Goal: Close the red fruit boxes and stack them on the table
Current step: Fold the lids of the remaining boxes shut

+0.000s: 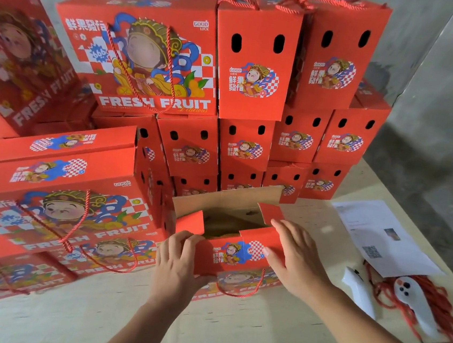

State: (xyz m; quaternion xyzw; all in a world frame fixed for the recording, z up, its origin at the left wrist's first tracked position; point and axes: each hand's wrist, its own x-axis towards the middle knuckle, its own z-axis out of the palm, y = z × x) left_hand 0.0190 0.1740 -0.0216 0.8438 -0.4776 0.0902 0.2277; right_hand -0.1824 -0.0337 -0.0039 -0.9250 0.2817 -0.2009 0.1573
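Note:
An open red fruit box (234, 256) stands on the pale table (259, 328) right in front of me. Its brown far flap stands up and its red near flap leans inward. My left hand (179, 267) grips the box's near left corner, fingers curled over the flap edge. My right hand (294, 259) lies flat with straight fingers on the right end of the near flap. Closed red boxes are stacked behind (255, 62) and to the left (57, 204), several layers high.
A printed paper sheet (380, 235) lies on the table at the right. In front of it sit two white handheld devices (412, 305) on a heap of red cord (440, 311). A grey concrete wall stands behind the stacks.

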